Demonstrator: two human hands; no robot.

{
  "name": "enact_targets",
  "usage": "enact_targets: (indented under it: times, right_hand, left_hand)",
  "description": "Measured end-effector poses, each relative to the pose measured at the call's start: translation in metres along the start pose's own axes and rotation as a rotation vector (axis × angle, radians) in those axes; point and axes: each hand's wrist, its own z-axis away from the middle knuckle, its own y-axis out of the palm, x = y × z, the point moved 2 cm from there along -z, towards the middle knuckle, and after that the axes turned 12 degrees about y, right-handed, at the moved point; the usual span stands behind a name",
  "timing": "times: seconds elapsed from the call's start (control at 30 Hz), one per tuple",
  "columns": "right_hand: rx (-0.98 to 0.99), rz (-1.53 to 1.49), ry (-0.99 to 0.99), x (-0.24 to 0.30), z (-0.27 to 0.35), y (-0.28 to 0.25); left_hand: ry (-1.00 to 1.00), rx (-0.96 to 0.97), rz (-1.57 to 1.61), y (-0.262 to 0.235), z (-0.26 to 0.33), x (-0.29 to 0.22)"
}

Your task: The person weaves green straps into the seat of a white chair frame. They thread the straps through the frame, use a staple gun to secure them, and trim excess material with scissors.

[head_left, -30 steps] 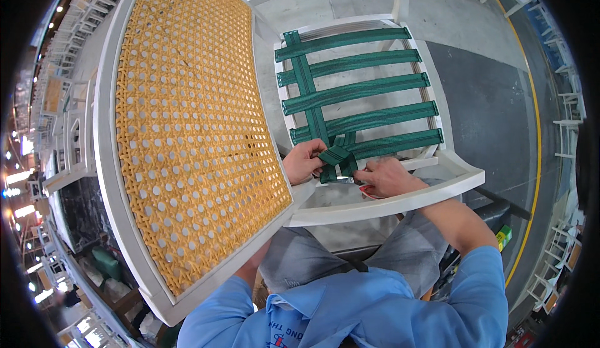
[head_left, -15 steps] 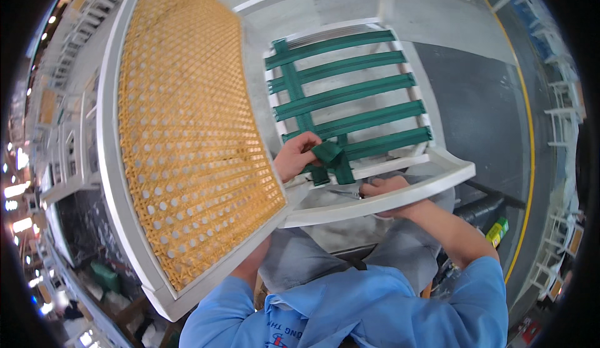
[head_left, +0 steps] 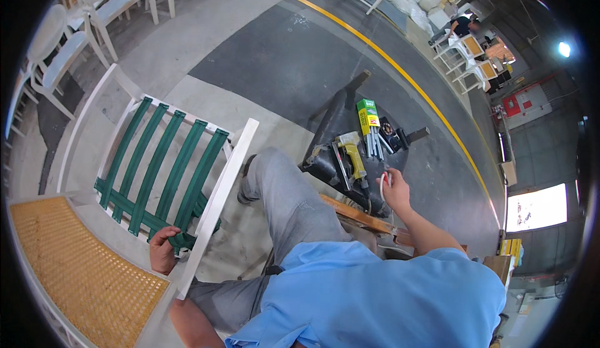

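My left hand (head_left: 164, 251) pinches the loose end of a green webbing strap (head_left: 182, 240) at the near corner of a white chair frame (head_left: 215, 192). Several green straps (head_left: 147, 170) run side by side across its seat opening, with another strap woven through them near the cane back (head_left: 81, 242). Off to the right, my right hand (head_left: 395, 192) is closed on what looks like scissors (head_left: 382, 184); a pale loop handle with some red shows, and the blades are hidden. It is over the edge of a black-topped stool (head_left: 325, 160).
On the stool lie a yellow staple gun (head_left: 353, 157), a green-and-yellow box (head_left: 368, 115), grey staple strips (head_left: 374, 143) and a dark round item (head_left: 391, 134). White chairs (head_left: 119, 4) stand at far left. Beyond a yellow floor line (head_left: 400, 64), a person (head_left: 461, 28) is among chairs.
The view has swung right, so the chair now sits at the left. My right hand has moved from beneath the chair's rail out to the stool. My left hand still holds the strap.
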Motion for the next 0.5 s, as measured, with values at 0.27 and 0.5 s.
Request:
enact_targets:
  times: [0.27,0.5]
  right_hand:
    - [0.108,0.346,-0.038,-0.018,-0.025,0.037]
    - [0.484,-0.26,-1.037,0.205,0.104,0.08]
  left_hand:
    - [-0.136,-0.063,-0.36,-0.018,0.014,-0.014]
    - [-0.095,-0.085,0.041,-0.02,0.042,-0.023]
